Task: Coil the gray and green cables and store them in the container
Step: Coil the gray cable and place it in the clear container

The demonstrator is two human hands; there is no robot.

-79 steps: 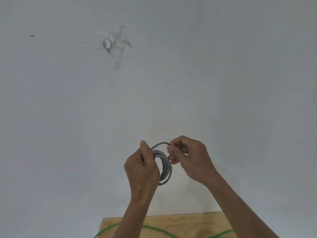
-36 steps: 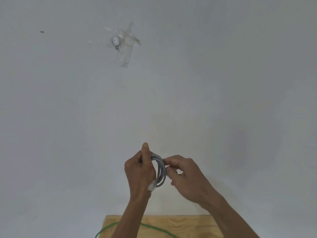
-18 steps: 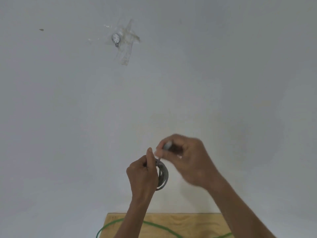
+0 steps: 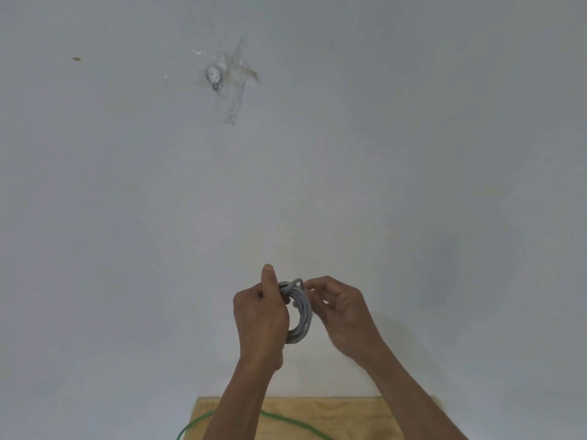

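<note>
Here, both hands meet low in the centre of the frame, raised in front of a pale wall [image 4: 413, 154]. The left hand [image 4: 259, 315] is curled into a fist around the gray cable [image 4: 301, 312], its thumb standing straight up and its back turned to the camera; the forearm runs down toward the bottom edge. The cable is wound into a small bundle of several loops that hangs upright between the two hands, its left side hidden inside the left fist. The right hand [image 4: 341, 312] sits just beside it on the right, fingers bent inward and pinched on a short arch of the same cable at the top of the bundle; its forearm slants down to the lower right of the frame.

At the bottom centre lies a wooden desk [image 4: 343, 417], partly covered by the forearms. The green cable [image 4: 286, 422] rests loose on it in a wide curve.

In the upper left of the frame, a small round fitting [image 4: 212, 76] is stuck to the wall under clear tape.
</note>
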